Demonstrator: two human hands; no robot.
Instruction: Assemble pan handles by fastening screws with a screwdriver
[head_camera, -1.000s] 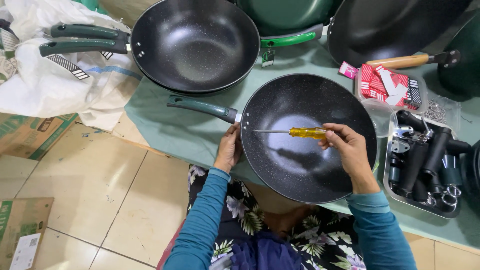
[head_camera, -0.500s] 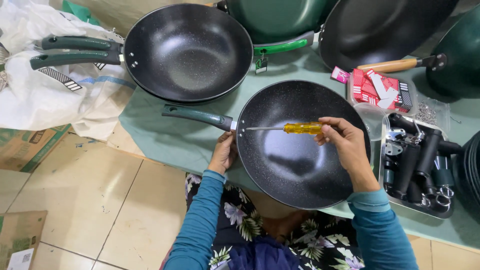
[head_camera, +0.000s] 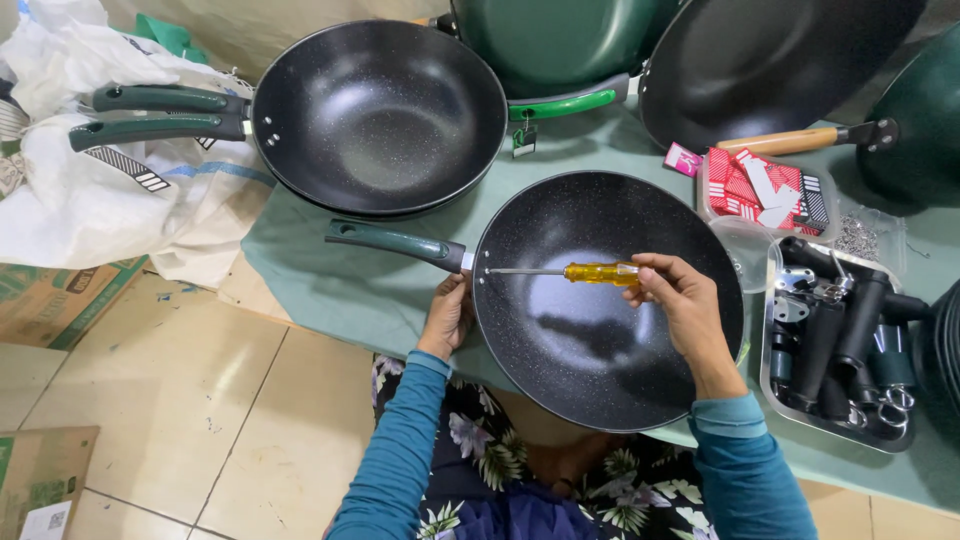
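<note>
Driving a screw at the pan wall: items and hazards, largest first

Table (head_camera: 330, 290), green-covered: bears everything listed. Its near edge lies under the worked pan, so a hard push could slide the pan toward the lap.

Black pan (head_camera: 610, 300), speckled inside, lying at the table's near edge. Part of its rim overhangs the edge; likely to tip or rock if the steadying grip loosens.

2 stacked pans (head_camera: 380, 115), behind and to the left, well apart from the work. Low risk.

Tray (head_camera: 835, 345) of dark handles and metal fittings, just beside the right forearm. An elbow swing could knock it.

Green handle (head_camera: 395, 242), joined at the worked pan's left wall. May sit crooked if the fastening is driven while it shifts.

Right hand (head_camera: 685, 300), closed around the screwdriver grip, inside the pan bowl.

Left hand (head_camera: 450, 315), pressed against the pan's outer wall below the handle joint, fingers wrapped on the rim. It sits close to the tip line; a slip could jab it.

Screwdriver (head_camera: 560, 271), yellow grip, shaft level, tip at the inner wall by the rivet points. A cam-out would likely scratch the dark coating.
</note>
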